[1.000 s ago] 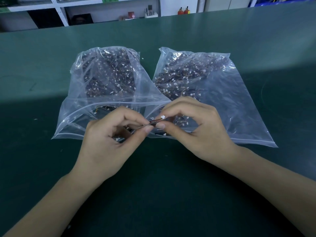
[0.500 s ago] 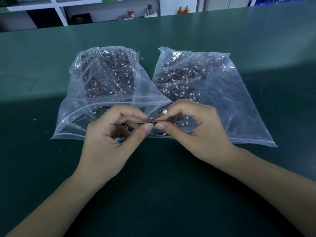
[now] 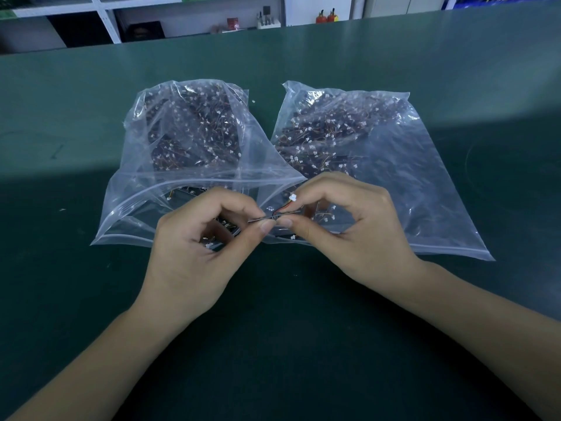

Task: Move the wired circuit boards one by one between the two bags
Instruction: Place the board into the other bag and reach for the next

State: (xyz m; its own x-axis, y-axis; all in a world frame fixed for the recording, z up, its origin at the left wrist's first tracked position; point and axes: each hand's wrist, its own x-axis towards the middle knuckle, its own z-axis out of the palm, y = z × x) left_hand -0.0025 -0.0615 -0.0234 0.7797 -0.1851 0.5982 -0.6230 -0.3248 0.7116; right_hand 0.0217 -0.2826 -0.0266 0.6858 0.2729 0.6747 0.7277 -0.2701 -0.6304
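Observation:
Two clear plastic bags lie side by side on the green table, mouths toward me, each holding several dark wired circuit boards with white connectors. The left bag (image 3: pixel 145 208) and the right bag (image 3: pixel 425 189) meet near the middle. Just in front of their mouths, my left hand (image 3: pixel 194 256) and my right hand (image 3: pixel 355 229) both pinch one thin dark circuit board (image 3: pixel 263 219), seen edge-on between the fingertips. Its red and yellow wire runs up to a white connector (image 3: pixel 293 197) by my right index finger.
The green table (image 3: pixel 91 299) stretches all around the bags. Its far edge meets white shelving (image 3: pixel 103 13) with small items, including two red bottles (image 3: pixel 326 16). A small white speck (image 3: pixel 253 101) lies between the bags' far ends.
The board has turned more level between my fingertips, and its white connector has lifted clear above my right index finger. Both hands stay in nearly the same place.

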